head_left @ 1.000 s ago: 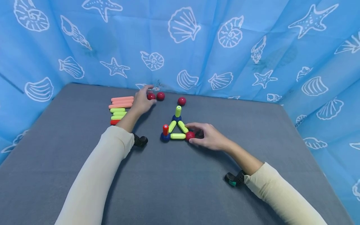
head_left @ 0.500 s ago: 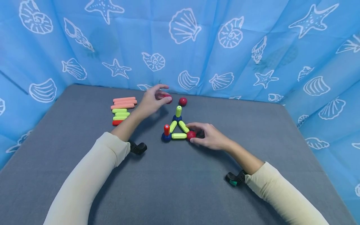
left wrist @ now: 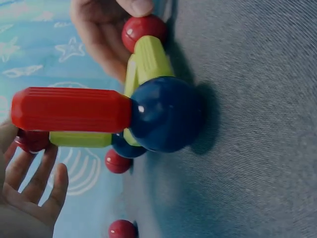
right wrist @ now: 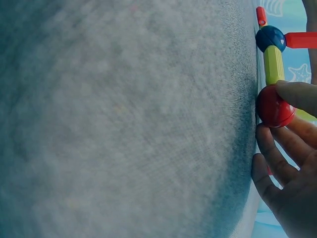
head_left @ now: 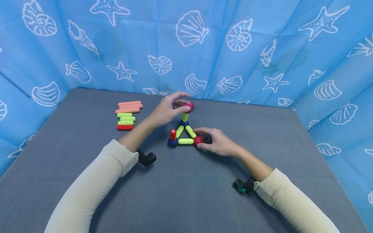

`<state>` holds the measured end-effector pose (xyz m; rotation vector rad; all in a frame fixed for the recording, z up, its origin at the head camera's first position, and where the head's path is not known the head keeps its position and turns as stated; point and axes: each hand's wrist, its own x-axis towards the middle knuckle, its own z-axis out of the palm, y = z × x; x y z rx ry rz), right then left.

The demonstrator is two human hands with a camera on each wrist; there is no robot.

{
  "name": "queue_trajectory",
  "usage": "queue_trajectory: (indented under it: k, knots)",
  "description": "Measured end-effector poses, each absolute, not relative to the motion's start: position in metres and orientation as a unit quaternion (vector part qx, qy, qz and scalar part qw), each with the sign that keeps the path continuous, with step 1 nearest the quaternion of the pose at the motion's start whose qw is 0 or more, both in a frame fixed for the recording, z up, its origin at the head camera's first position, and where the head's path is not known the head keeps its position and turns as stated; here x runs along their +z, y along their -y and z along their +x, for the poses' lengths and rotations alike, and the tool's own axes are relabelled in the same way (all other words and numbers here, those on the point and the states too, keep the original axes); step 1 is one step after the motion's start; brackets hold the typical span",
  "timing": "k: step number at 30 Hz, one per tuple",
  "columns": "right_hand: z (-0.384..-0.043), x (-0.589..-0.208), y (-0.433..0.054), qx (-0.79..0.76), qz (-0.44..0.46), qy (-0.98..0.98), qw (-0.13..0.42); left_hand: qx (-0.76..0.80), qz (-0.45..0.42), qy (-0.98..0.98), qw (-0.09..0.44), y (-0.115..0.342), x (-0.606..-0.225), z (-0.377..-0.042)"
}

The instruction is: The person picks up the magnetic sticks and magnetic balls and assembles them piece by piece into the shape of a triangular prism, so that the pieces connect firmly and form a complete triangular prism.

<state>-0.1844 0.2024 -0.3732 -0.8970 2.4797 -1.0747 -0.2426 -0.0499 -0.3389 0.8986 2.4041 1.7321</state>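
Both arms wore long cream sleeves. A black camera mount sat under the left wrist; a black-and-teal one under the right.

Roughly ten sticks, two blue balls, four red balls.

1. The left hand has moved away from the back of the table and over to the toy triangle.
2. It picked up a red ball on the way.
3. That ball now sits on top of the standing green stick.
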Motion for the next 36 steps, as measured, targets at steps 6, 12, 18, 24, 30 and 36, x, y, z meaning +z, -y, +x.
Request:
queue_trajectory:
  k: [6, 12, 18, 24, 30, 36]
  knots:
    - [-0.184, -0.373, -0.201, -0.369, -0.311, -0.864, 0.145, 0.561, 0.277, -0.779, 0.035, 0.051, -0.34, -0.242]
    - [-0.184, -0.373, -0.202, -0.371, -0.313, -0.863, 0.143, 0.578, 0.247, -0.777, 0.017, 0.055, -0.344, -0.248]
    - [-0.184, -0.372, -0.203, -0.368, -0.313, -0.864, 0.142, 0.576, 0.186, -0.794, -0.048, 0.064, -0.355, -0.265]
    - [-0.183, -0.373, -0.203, -0.37, -0.311, -0.864, 0.142, 0.512, 0.12, -0.85, -0.027, 0.072, -0.367, -0.285]
    - [-0.183, -0.373, -0.203, -0.37, -0.309, -0.865, 0.142, 0.431, 0.1, -0.897, 0.02, 0.074, -0.376, -0.298]
    - [-0.184, -0.372, -0.201, -0.367, -0.299, -0.868, 0.151, 0.37, 0.102, -0.923, 0.022, 0.071, -0.383, -0.304]
